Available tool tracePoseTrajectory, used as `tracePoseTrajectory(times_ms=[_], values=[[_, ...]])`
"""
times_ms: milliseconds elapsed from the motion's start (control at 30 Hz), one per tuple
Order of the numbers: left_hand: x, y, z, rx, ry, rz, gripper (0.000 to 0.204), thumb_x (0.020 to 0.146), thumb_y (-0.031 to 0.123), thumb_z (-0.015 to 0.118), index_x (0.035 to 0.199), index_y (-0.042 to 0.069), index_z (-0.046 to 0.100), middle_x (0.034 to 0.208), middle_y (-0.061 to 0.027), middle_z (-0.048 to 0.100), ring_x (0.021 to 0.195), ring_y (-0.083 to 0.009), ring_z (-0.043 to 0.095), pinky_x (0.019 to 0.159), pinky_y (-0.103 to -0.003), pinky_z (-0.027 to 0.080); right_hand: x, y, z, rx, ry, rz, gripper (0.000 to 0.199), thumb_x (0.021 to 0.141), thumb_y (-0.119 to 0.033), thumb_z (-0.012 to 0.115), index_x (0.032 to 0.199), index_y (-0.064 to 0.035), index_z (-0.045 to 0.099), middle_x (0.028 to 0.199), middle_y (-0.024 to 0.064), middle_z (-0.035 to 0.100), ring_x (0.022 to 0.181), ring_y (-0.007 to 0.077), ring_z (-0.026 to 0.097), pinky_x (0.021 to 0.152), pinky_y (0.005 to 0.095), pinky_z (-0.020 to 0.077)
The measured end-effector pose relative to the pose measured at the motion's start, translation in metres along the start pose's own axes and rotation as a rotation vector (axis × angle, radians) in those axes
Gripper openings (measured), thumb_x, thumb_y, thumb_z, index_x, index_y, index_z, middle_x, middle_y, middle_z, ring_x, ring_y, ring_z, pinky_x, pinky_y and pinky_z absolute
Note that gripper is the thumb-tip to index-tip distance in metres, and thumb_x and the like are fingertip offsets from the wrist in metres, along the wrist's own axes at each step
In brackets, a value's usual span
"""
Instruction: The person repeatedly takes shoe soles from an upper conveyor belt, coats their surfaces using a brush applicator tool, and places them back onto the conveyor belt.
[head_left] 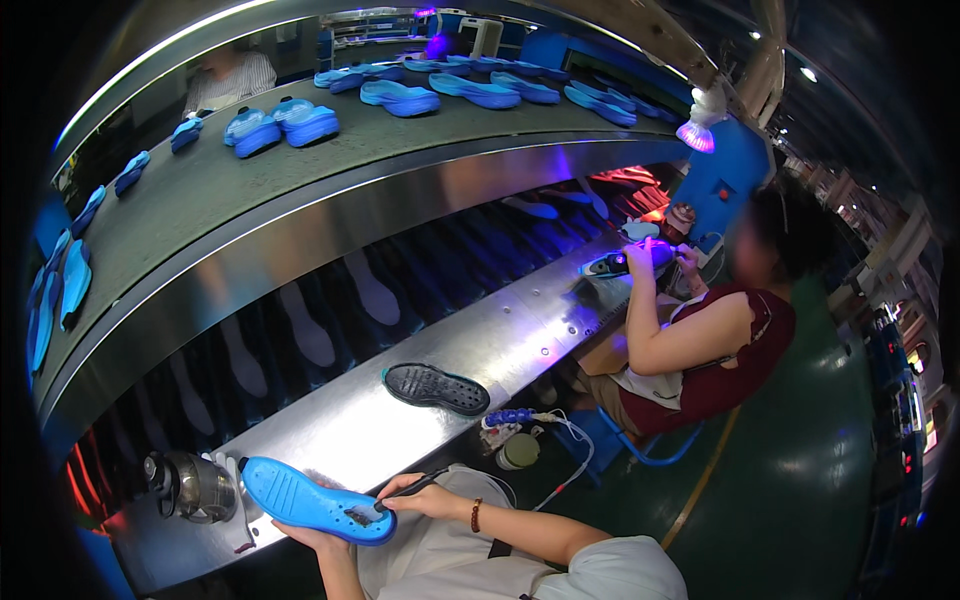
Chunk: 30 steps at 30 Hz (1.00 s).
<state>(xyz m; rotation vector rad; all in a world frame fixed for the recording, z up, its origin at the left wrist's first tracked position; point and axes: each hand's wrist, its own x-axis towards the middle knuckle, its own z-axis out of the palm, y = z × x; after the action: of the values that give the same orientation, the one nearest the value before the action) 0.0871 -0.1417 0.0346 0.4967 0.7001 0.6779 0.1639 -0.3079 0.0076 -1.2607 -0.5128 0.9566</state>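
Note:
A bright blue shoe sole (290, 497) lies tilted over my lap, its grooved forefoot pointing up and left. My left hand (316, 538) grips it from below along its near edge, fingers partly hidden under it. My right hand (425, 497) is closed around a slim black-handled tool (411, 486), pen-like in shape. The tool's tip is over the sole's heel end, beside a pale and dark recessed patch; whether it touches is too small to tell. A black sole (436, 388) with a teal edge rests on the metal ledge (340, 428), apart from both hands.
A metal pot (196, 487) stands at the ledge's left end. Behind the ledge, a conveyor belt (365, 133) carries several blue soles (305, 121). To the right, a seated co-worker (690, 340) works under a purple lamp (698, 135). A white cable (590, 450) hangs near a blue stool (592, 452).

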Motion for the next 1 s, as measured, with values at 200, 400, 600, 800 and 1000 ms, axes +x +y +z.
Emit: tracePoseTrajectory(times_ms=[200, 400, 600, 800, 1000], values=[[0.006, 0.006, -0.013, -0.124, -0.095, 0.010, 0.074, 0.081, 0.063, 0.009, 0.104, 0.007, 0.052, 0.082, -0.0137, 0.059, 0.074, -0.0251, 0.060, 0.065, -0.036, 0.052, 0.004, -0.004, 0.007, -0.028, 0.012, -0.020, 0.022, 0.081, -0.015, 0.061, 0.096, -0.0006, 0.061, 0.093, 0.0056, 0.063, 0.087, 0.0105, 0.055, 0.079, 0.0235, 0.0426], [0.007, 0.006, -0.009, -0.121, -0.065, -0.060, 0.083, 0.077, 0.070, 0.003, 0.103, 0.009, 0.052, 0.082, -0.0151, 0.057, 0.072, -0.0279, 0.056, 0.066, -0.040, 0.049, -0.005, -0.004, 0.006, -0.010, 0.090, 0.024, 0.019, 0.080, -0.011, 0.061, 0.095, 0.0003, 0.062, 0.094, 0.0059, 0.063, 0.087, 0.0100, 0.055, 0.080, 0.0234, 0.0427], [0.008, 0.008, -0.014, -0.135, -0.046, -0.051, 0.085, 0.075, 0.072, 0.002, 0.102, 0.008, 0.052, 0.080, -0.0157, 0.055, 0.072, -0.0277, 0.055, 0.066, -0.040, 0.048, -0.003, -0.004, 0.009, 0.020, 0.088, 0.070, 0.018, 0.080, -0.011, 0.061, 0.094, 0.0006, 0.061, 0.094, 0.0058, 0.063, 0.086, 0.0093, 0.054, 0.080, 0.0231, 0.0416], [0.007, 0.006, -0.012, -0.156, 0.025, -0.074, 0.086, 0.075, 0.072, 0.002, 0.102, 0.008, 0.052, 0.080, -0.0157, 0.055, 0.071, -0.0273, 0.054, 0.065, -0.039, 0.048, -0.003, -0.002, 0.006, 0.005, 0.083, 0.067, 0.018, 0.081, -0.011, 0.060, 0.096, 0.0004, 0.060, 0.094, 0.0059, 0.062, 0.086, 0.0094, 0.054, 0.080, 0.0234, 0.0417], [0.008, 0.003, -0.012, -0.141, -0.026, -0.061, 0.086, 0.075, 0.072, 0.003, 0.099, 0.008, 0.053, 0.078, -0.0152, 0.056, 0.070, -0.0271, 0.054, 0.063, -0.039, 0.048, -0.005, -0.001, 0.004, 0.037, 0.091, 0.051, 0.018, 0.081, -0.011, 0.060, 0.096, -0.0006, 0.060, 0.094, 0.0051, 0.062, 0.085, 0.0087, 0.054, 0.079, 0.0223, 0.0417]])
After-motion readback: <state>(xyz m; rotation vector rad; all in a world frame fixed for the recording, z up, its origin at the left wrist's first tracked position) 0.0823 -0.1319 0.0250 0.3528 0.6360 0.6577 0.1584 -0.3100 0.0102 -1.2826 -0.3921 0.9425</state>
